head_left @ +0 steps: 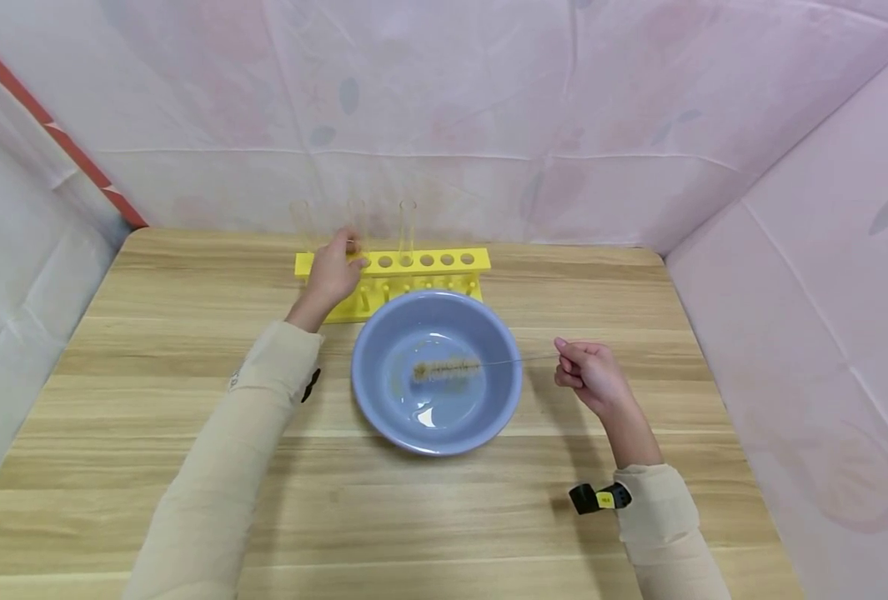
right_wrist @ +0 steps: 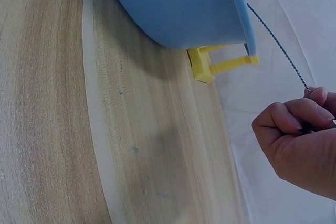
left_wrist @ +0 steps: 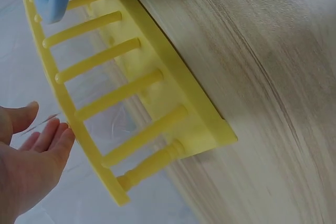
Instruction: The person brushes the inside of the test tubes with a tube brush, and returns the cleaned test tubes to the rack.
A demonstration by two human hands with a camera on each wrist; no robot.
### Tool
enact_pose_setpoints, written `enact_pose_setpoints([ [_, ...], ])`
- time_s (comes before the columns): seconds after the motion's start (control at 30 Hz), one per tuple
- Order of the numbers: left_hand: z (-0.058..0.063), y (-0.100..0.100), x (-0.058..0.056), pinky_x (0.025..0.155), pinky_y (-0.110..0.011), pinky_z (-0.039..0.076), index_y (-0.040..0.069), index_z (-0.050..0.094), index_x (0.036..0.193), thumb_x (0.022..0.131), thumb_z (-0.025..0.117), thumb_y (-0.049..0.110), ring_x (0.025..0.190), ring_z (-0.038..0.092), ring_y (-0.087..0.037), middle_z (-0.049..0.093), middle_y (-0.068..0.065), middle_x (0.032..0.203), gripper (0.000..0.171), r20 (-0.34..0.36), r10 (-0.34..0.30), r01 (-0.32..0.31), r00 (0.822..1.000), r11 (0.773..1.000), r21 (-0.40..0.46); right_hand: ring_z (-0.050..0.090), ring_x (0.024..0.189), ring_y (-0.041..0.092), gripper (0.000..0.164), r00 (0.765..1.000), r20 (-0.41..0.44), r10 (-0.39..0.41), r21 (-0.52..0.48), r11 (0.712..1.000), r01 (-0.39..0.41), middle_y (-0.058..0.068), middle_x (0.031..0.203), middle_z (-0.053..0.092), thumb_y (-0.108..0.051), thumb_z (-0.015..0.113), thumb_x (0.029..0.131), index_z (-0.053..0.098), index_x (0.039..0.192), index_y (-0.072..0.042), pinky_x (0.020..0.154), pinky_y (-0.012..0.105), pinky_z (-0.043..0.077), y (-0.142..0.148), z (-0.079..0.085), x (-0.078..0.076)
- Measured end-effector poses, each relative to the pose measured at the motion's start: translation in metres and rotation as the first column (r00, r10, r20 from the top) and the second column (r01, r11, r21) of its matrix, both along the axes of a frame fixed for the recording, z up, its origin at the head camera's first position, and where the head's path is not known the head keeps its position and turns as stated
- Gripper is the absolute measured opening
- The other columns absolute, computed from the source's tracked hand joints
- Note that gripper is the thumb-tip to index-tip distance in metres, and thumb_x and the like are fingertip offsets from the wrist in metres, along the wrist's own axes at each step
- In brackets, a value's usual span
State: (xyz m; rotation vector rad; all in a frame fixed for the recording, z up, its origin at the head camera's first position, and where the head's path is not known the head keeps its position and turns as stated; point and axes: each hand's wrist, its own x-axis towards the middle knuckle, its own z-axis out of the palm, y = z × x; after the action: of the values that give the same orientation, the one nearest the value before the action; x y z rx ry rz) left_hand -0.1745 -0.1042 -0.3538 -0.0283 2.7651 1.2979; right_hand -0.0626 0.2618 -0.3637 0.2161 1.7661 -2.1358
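My left hand (head_left: 336, 268) is at the upper rail of the yellow test tube rack (head_left: 454, 261). Its thumb and fairly straight fingers are parted beside a clear test tube (head_left: 357, 215); whether they touch the glass is hard to see. In the left wrist view the fingertips lie by the rack's rail (left_wrist: 86, 140). My right hand (head_left: 592, 373) pinches the thin twisted wire (right_wrist: 278, 43) of a test tube brush. The brush's tan bristles (head_left: 447, 369) lie inside the blue basin (head_left: 364, 392), in shallow water.
Two more clear test tubes, one (head_left: 408, 225) near the middle and one (head_left: 303, 221) at the left end, stand in the rack. The basin sits right in front of it. Pale patterned cloth (head_left: 444, 92) walls the wooden table (head_left: 444, 533) at the back and sides.
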Motion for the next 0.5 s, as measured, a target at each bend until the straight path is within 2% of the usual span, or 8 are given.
enact_pose_setpoints([
  [0.13,0.001,0.0,0.006,0.094,-0.042,0.04,-0.002,0.043,0.127,0.09,0.058,0.011,0.114,0.047,-0.033,0.052,-0.02,0.122,0.042,-0.037,0.042,-0.041,0.998,0.999,0.013,0.02,0.045,0.014,0.045,1.0,0.0,-0.008,-0.003,1.0,0.008,-0.002,0.047,0.032,-0.005,0.043,0.096,0.043,0.051,-0.004,0.053,0.022,0.032,0.002,0.001,0.0],
  [0.3,0.006,0.001,0.016,0.087,-0.041,0.043,-0.007,0.055,0.11,0.089,0.058,0.011,0.101,0.054,-0.032,0.059,-0.02,0.107,0.028,-0.121,0.066,-0.073,0.99,0.996,-0.052,0.02,0.045,0.014,0.045,1.0,0.0,-0.016,-0.015,1.0,0.016,-0.001,0.047,0.033,-0.005,0.043,0.096,0.043,0.051,-0.004,0.052,0.023,0.031,0.002,0.001,0.001],
  [0.4,0.01,0.002,0.019,0.08,-0.04,0.046,-0.006,0.06,0.101,0.089,0.057,0.011,0.09,0.058,-0.031,0.062,-0.018,0.096,0.02,-0.128,0.028,-0.04,0.991,0.995,-0.09,0.019,0.045,0.015,0.046,1.0,-0.002,-0.017,-0.02,1.0,0.017,-0.001,0.047,0.032,-0.004,0.042,0.096,0.043,0.051,-0.004,0.052,0.023,0.031,0.002,0.001,0.001],
  [0.5,0.014,0.006,0.019,0.078,-0.039,0.047,-0.004,0.061,0.101,0.09,0.057,0.012,0.089,0.058,-0.029,0.063,-0.016,0.095,0.02,-0.092,-0.033,0.025,0.995,0.996,-0.083,0.019,0.045,0.015,0.046,1.0,-0.003,-0.017,-0.017,1.0,0.017,-0.001,0.046,0.031,-0.004,0.042,0.096,0.043,0.051,-0.004,0.052,0.023,0.031,0.002,0.001,0.001],
])
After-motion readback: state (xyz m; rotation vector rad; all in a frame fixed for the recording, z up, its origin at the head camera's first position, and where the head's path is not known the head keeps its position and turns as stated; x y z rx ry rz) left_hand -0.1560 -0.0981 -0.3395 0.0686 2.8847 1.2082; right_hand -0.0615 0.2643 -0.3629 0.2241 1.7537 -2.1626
